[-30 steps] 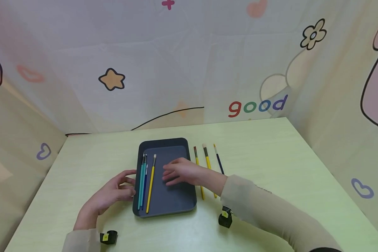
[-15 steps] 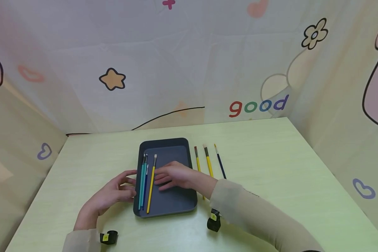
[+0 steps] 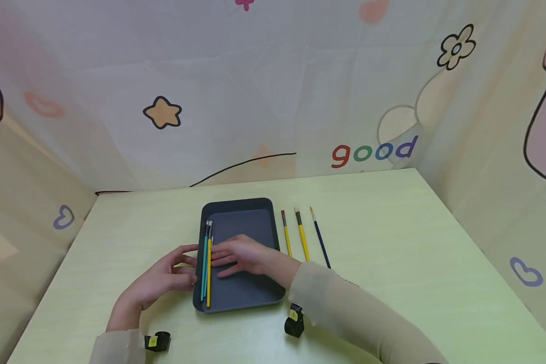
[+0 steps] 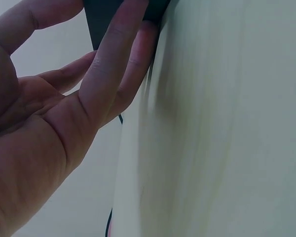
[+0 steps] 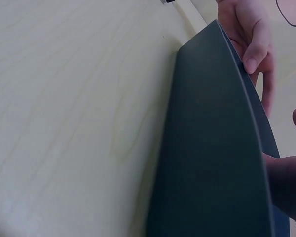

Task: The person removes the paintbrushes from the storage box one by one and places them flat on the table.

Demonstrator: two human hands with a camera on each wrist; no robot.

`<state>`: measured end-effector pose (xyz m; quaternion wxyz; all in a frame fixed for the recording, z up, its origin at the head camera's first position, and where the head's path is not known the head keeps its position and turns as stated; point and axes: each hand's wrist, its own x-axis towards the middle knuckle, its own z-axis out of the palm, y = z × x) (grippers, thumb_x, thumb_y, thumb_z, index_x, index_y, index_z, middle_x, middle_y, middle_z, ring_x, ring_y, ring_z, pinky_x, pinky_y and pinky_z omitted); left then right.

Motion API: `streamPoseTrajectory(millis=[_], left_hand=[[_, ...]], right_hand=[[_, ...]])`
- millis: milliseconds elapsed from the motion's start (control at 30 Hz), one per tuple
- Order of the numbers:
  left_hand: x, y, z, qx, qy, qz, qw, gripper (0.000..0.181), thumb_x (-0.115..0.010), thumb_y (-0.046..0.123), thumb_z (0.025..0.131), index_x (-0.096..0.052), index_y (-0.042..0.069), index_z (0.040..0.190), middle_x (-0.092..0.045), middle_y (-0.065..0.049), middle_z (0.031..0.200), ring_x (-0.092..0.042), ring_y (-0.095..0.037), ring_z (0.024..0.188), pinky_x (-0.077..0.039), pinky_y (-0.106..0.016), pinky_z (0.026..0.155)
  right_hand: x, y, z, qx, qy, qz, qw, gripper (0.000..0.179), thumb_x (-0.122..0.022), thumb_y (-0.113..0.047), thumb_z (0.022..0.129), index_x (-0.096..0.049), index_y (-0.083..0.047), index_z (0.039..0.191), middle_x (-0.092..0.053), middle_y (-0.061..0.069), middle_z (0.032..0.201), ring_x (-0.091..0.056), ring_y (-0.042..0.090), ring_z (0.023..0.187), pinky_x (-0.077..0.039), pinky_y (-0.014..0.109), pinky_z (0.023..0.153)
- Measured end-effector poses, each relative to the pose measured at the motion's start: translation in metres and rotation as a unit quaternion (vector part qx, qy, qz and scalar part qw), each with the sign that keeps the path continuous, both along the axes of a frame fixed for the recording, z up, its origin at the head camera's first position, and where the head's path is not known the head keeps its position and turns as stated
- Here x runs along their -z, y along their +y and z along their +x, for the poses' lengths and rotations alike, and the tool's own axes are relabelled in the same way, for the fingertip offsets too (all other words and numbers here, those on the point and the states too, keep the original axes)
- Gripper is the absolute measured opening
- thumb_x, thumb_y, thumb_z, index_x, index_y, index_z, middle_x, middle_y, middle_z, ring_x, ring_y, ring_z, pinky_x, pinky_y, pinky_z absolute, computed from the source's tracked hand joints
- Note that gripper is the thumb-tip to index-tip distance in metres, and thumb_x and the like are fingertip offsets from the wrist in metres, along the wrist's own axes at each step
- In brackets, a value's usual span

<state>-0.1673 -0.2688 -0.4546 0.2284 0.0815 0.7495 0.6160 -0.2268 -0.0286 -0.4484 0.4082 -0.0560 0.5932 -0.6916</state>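
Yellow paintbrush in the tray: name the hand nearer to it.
Right: the right hand is over the tray, touching the yellow paintbrush; the left hand is outside, at the tray's left wall.

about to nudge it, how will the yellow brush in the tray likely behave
The yellow brush may roll or slide readily, its handle looking slim and round. Probably stiff, since the handle looks straight. The teal handle alongside would likely check leftward travel.

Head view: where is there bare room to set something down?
Bare: table between the rightmost brush and right-hand curtain; tray floor between its far wall and the right hand. Crowded: tray's left side, brushes bunched.
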Motion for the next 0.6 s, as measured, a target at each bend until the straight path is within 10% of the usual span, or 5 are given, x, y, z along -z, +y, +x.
streamPoseTrajectory(millis=[600], left_hand=[[0.001,-0.001,0.000,0.004,0.005,-0.004,1.0000,0.073,-0.065,0.005,0.094,-0.030,0.005,0.158,-0.044,-0.028,0.135,-0.062,-0.033,0.115,-0.058,-0.045,0.091]], right_hand=[[0.012,-0.033,0.018,0.107,0.082,0.043,0.9899,0.032,-0.070,0.007,0.092,-0.060,0.013,0.122,-0.072,0.016,0.097,-0.074,0.029,0.091,-0.061,0.039,0.079]])
